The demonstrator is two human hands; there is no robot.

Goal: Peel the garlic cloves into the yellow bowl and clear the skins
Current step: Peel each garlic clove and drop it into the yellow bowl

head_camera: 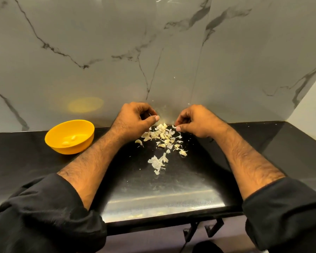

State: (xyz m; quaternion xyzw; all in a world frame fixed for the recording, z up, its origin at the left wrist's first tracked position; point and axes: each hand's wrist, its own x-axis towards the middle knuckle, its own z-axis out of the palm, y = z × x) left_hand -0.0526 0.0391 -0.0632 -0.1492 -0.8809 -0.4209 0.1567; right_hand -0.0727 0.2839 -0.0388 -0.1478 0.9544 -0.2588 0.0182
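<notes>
We find both hands raised over the far end of the black counter (44, 157), close against the marble-patterned wall (117, 42). The left hand (135, 117) has its fingers curled inward with the thumb extended toward the centre; something thin appears between thumb and fingers, but we cannot tell whether it is a clove or a skin. The right hand (193, 121) is likewise curled, thumb and forefinger brought together on a small pale fragment (174, 126) at the fingertips, which we judge to be a piece of skin.

The pile of garlic pieces (162, 136) lies directly below and between the two sets of fingertips, just on the near side of them. It trails toward the person, so its long axis runs from the fingers back toward the body. Both hands stand about equally close to it. A looser cluster of papery skins (157, 162) sits further toward the person, apart from the fingers.

The yellow bowl (52, 138) stands well to the left of the left hand's fingers, and that hand is plainly the nearer one. Two peeled cloves (69, 140) rest inside it. We judge that any finished clove must travel leftward across the counter to reach the bowl, and that peeling is at an early stage.

We observe no brand, label or legible writing anywhere.
</notes>
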